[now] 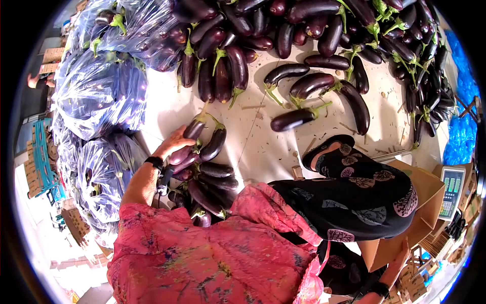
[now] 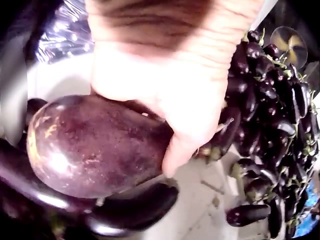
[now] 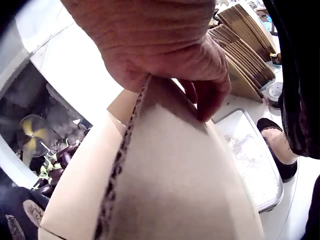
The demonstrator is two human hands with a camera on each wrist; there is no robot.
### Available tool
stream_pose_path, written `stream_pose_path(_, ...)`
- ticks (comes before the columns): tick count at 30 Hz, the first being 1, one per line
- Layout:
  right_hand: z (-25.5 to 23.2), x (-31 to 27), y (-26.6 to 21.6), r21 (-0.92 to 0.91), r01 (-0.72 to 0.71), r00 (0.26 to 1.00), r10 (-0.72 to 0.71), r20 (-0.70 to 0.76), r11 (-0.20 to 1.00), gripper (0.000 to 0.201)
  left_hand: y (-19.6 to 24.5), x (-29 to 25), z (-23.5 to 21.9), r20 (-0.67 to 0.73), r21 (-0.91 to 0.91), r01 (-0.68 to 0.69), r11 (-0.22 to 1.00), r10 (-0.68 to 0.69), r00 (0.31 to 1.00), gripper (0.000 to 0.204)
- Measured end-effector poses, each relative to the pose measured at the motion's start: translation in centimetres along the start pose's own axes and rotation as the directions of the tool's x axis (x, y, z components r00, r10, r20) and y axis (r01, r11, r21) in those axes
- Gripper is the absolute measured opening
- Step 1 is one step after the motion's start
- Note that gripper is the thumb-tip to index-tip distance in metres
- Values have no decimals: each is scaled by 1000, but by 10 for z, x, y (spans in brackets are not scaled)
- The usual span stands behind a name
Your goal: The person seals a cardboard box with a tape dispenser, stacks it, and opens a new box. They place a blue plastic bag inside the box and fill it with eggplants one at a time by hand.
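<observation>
My left hand grips a dark purple eggplant around its stem-end half, its blunt end facing the camera in the left wrist view. Beneath and beside it lies a small pile of eggplants on the floor, close to my left knee. At the right, my right hand holds the upper edge of an open cardboard box, fingers bent over the panel. In the head view that box stands beside my patterned trouser leg, and the right hand is partly hidden low at the edge.
A large heap of eggplants spreads across the back. Several loose ones lie in front of it. Clear plastic bags of eggplants line the left. A scale display stands right of the box; a tray sits behind.
</observation>
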State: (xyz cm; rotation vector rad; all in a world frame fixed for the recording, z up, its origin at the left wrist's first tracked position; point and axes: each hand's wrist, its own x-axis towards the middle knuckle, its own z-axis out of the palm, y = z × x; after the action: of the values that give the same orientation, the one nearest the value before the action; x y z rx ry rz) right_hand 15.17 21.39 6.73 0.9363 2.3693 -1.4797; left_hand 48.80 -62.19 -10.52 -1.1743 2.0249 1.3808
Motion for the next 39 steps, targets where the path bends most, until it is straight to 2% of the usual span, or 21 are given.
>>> stream_pose_path(2, 0, 1, -1, -8, 4, 1000, -4, 10, 1000, 43, -36, -6, -14, -8, 282, -50, 958, 55, 998, 63)
stream_pose_path(3, 1, 4, -3, -14, 9, 1000, -8, 18, 1000, 43, -68, -9, -9, -123, 471, -54, 881, 126, 984, 71)
stream_pose_path(5, 6, 8, -6, -14, 18, 999, -18, 39, 1000, 43, -91, -23, 4, -225, 560, -22, 828, 177, 958, 79)
stream_pose_path(6, 7, 8, -10, -17, 27, 998, -26, 54, 999, 43, -87, -26, 5, -193, 545, 64, 836, 50, 980, 84)
stream_pose_path(9, 18, -2, -26, 11, -68, 982, 65, 179, 998, 43, -18, -40, 13, -233, 700, 181, 691, -19, 972, 82)
stream_pose_path(11, 18, -1, -24, 24, 8, 990, -11, 140, 1000, 43, -15, -13, 27, -341, 757, 97, 647, 264, 903, 67)
stream_pose_path(13, 26, -10, -30, -20, 59, 983, -55, 173, 998, 42, -10, 14, 53, -212, 798, -220, 561, 603, 769, 59)
stream_pose_path(15, 19, 1, -15, -76, 197, 966, -180, 184, 978, 41, 57, 2, 100, -130, 669, -335, 663, 548, 826, 53)
stream_pose_path(16, 12, 3, -10, -91, 225, 962, -206, 180, 970, 41, 67, 0, 125, -128, 772, -355, 527, 677, 725, 54)
stream_pose_path(21, 29, -10, -37, -23, 88, 979, -82, 187, 996, 46, 87, 29, 224, 244, 321, -511, 797, 452, 858, 57)
stream_pose_path(22, 30, -8, -42, 67, -11, 987, 0, 161, 998, 48, 101, 27, 239, 390, 325, -532, 782, 401, 829, 55)
stream_pose_path(23, 32, -11, -45, 161, -112, 986, 89, 144, 981, 49, 94, 34, 256, 529, 216, -660, 720, 482, 698, 51)
stream_pose_path(24, 37, -24, -54, 180, -127, 979, 95, 180, 975, 50, 96, 45, 271, 736, -47, -733, 678, 520, 434, 51)
stream_pose_path(27, 32, -27, -52, 262, -130, 952, 47, 303, 956, 50, 133, 25, 279, 898, -245, -360, 900, 351, 265, 50)
stream_pose_path(28, 34, -32, -58, 233, -133, 959, 65, 277, 963, 51, 128, 27, 290, 933, -102, 94, 990, 63, 355, 49)
stream_pose_path(31, 28, -25, -58, 166, -159, 947, 103, 305, 973, 52, 130, 37, 312, 904, -174, 152, 973, 96, 417, 45)
stream_pose_path(32, 27, -25, -57, 155, -139, 945, 84, 315, 978, 60, 214, 4, 297, 850, -300, -211, 930, 362, 383, 43)
stream_pose_path(34, 12, -16, -49, -47, -191, 939, 196, 282, 981, 66, 208, 12, 293, 871, -235, 84, 968, 172, 461, 42)
stream_pose_path(36, 4, -17, -59, -185, -199, 926, 246, 286, 962, 75, 194, 21, 281, 885, -145, 375, 915, -49, 463, 41)
stream_pose_path(37, 6, -17, -82, -441, -281, 893, 400, 205, 852, 74, 191, 28, 277, 879, -102, 511, 853, -163, 448, 40)
stream_pose_path(39, 16, -16, -94, -261, -231, 871, 319, 374, 937, 65, 202, 37, 264, 845, -57, 626, 777, -296, 445, 40)
